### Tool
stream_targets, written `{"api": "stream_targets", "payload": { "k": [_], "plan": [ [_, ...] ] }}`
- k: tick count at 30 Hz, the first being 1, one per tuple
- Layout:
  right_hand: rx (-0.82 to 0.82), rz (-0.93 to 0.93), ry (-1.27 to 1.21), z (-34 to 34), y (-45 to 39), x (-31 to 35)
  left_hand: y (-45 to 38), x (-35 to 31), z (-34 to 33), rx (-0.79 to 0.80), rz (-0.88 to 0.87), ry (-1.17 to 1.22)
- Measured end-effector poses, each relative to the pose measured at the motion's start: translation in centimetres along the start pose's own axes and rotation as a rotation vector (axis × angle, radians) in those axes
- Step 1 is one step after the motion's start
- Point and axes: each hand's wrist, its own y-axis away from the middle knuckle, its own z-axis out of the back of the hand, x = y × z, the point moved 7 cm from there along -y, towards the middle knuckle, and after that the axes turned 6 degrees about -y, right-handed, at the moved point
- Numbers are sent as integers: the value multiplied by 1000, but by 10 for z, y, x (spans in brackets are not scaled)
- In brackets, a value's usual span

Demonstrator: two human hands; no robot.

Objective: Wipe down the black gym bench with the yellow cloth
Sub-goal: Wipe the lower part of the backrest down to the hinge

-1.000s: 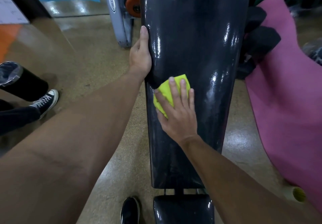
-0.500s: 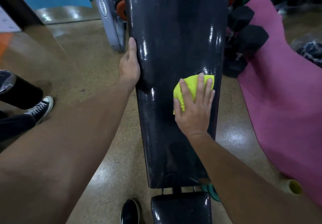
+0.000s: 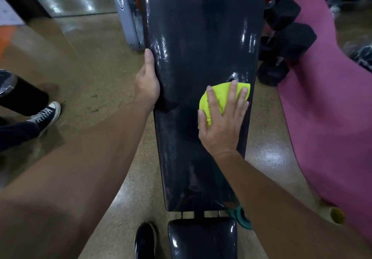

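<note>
The long black gym bench (image 3: 197,43) runs up the middle of the view, its glossy pad narrowing toward me, with the small seat pad (image 3: 201,238) below it. My right hand (image 3: 223,121) lies flat, fingers spread, pressing the yellow cloth (image 3: 219,95) onto the pad near its right edge. The cloth sticks out beyond my fingertips and thumb. My left hand (image 3: 147,83) grips the pad's left edge, thumb on top.
A pink mat (image 3: 326,101) lies right of the bench, with black dumbbells (image 3: 287,43) beside it. Another person's sneaker (image 3: 46,113) and a black bin (image 3: 18,95) are on the floor at left. My shoe (image 3: 145,240) stands by the seat. A grey machine frame (image 3: 124,16) rises behind.
My right hand slid the yellow cloth from the pad's left side across to its right edge. My left hand kept its grip on the left edge.
</note>
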Motion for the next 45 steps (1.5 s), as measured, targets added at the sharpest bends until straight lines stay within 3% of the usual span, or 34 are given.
{"api": "stream_targets", "payload": {
  "k": [4, 11, 18, 23, 30, 36, 42, 45],
  "plan": [
    [63, 101, 20, -2, 26, -13, 3, -4, 2, -20, -15, 1],
    [-18, -110, -62, 6, -3, -23, 2, -1, 3, -9, -15, -8],
    [71, 71, 35, 7, 22, -39, 8, -6, 3, 11, 1, -8],
    [-13, -114, -56, 6, -5, -24, 9, -7, 1, 19, -13, -23],
    [37, -31, -4, 2, 23, -29, 8, -5, 3, 3, -14, -18],
    [-56, -217, -88, 2, 0, -13, 9, -4, 2, 0, -1, -26],
    [77, 67, 19, 0, 31, -18, 9, -4, 4, -18, -1, -30],
    [8, -53, -15, 11, 14, -46, 9, -4, 4, -16, 8, -50]
  ]
}}
